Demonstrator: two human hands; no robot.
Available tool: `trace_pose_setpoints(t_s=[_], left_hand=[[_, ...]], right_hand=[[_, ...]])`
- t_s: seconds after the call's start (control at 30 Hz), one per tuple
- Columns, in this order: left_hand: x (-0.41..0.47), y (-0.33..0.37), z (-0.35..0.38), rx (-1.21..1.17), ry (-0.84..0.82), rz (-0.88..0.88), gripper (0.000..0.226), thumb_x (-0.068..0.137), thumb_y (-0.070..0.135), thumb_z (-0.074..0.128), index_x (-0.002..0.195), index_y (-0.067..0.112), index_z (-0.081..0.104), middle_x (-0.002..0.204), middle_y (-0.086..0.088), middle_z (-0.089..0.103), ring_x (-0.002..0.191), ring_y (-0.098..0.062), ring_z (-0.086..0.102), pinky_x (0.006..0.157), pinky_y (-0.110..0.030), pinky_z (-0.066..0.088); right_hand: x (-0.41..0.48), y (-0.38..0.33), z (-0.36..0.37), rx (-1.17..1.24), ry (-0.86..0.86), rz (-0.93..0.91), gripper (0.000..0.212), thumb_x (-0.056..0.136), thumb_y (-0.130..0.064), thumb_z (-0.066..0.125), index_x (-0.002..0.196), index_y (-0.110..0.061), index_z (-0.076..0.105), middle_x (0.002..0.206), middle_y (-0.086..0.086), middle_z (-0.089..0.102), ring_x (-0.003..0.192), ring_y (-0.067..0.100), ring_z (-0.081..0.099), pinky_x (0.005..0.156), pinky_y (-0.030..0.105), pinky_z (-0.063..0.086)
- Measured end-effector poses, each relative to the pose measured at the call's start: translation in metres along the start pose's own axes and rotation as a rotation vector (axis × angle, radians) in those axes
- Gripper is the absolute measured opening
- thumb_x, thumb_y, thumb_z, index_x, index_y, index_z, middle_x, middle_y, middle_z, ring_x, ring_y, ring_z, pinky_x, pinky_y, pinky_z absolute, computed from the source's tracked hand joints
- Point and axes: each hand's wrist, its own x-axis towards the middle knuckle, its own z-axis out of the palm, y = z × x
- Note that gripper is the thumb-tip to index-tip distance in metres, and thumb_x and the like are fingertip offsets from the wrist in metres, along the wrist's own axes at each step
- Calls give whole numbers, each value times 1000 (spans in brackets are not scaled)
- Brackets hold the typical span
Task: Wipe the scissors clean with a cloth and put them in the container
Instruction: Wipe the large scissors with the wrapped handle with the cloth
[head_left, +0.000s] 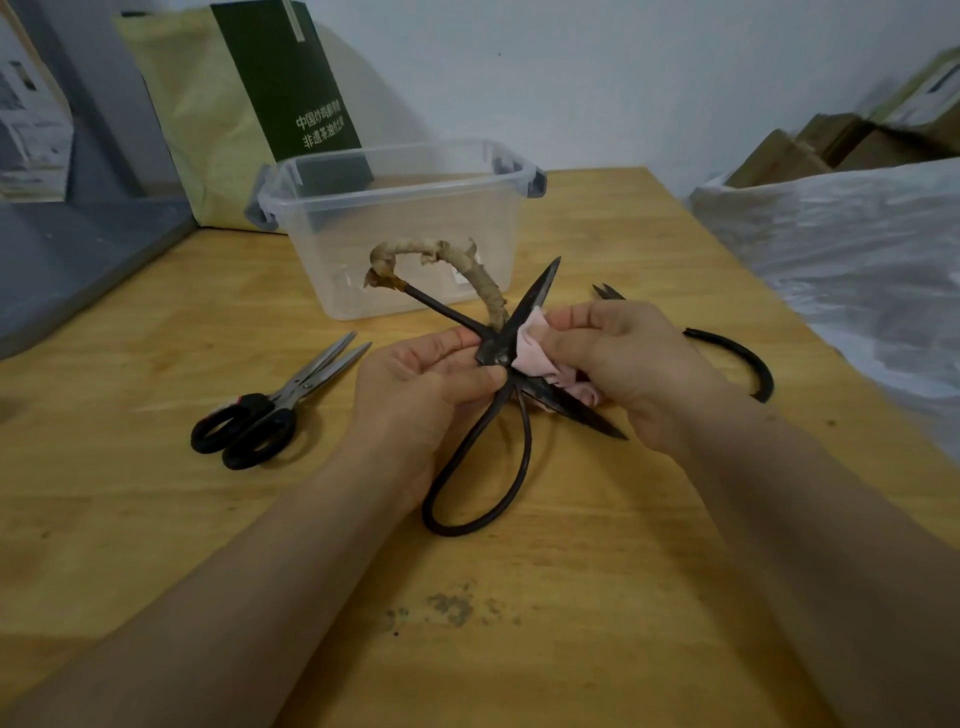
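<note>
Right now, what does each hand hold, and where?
Left hand pinches the open iron scissors at the pivot; right hand presses pink cloth against a blade.

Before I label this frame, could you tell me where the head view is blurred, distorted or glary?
Head view: wide-angle distortion stretches the forearms; the plastic sheet at right is smeared and bright; the held scissors, cloth, left hand and right hand look fairly sharp; soft light, faint shadows on the table.
</note>
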Motion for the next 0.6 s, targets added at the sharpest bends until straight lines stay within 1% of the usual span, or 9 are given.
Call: trace_pose_setpoints(t_s=[0.03,0.07,0.1,0.2,0.27,0.33,0.4,0.5,0.6], left_hand=[[0,0,1,-4,-7,11,31,77,-17,58,93,8,68,85,-9,75,72,-16,72,57,-19,55],[-1,0,1,-4,-13,24,32,77,-17,58,93,8,68,85,-9,75,72,-16,72,57,-19,55],[-1,0,2,0,-19,36,32,77,-18,58,94,8,67,85,-9,75,72,-16,72,57,-19,55],[-3,0,4,3,-32,62,33,77,-19,57,93,8,67,83,-9,75,71,-16,72,56,-18,55],[-3,-1,4,6,-39,72,34,76,-20,58,94,8,67,86,-10,74,72,-18,72,58,-19,55],[-2,-1,3,12,-43,79,35,76,-19,58,99,6,67,89,-11,74,75,-19,73,60,-20,56],[-2,-1,3,13,-47,86,36,76,-19,58,103,4,66,90,-12,74,78,-20,73,60,-20,56],[-3,0,4,8,-53,99,37,75,-19,58,104,3,66,91,-12,74,78,-20,73,60,-20,56],[-3,0,5,12,-52,110,36,74,-19,59,101,4,66,89,-11,74,77,-19,73,59,-19,55]], right_hand=[[1,1,1,30,-32,19,26,80,-17,73,104,-8,67,82,10,71,67,19,63,62,34,54],[2,3,1,93,-68,40,32,77,-13,75,107,-6,67,89,12,72,73,21,66,69,34,56],[2,3,1,171,-103,57,36,73,-9,76,107,-3,68,92,15,73,76,22,68,70,32,57],[1,5,0,330,-124,73,44,59,-8,76,101,2,69,88,19,72,70,24,70,59,30,58],[0,4,4,383,-88,67,34,65,-5,76,96,5,69,79,19,71,60,24,68,48,29,54],[-2,3,9,423,-35,65,23,71,-5,75,90,5,68,70,18,70,50,23,65,41,26,50],[-2,1,11,447,23,63,22,71,-8,76,88,4,68,69,18,69,47,24,64,39,27,50],[0,-1,11,473,73,68,23,71,-10,78,88,2,69,71,18,71,48,23,64,41,28,52],[2,-2,11,522,114,85,18,73,-12,77,85,-2,68,61,11,68,38,14,58,37,19,46]])
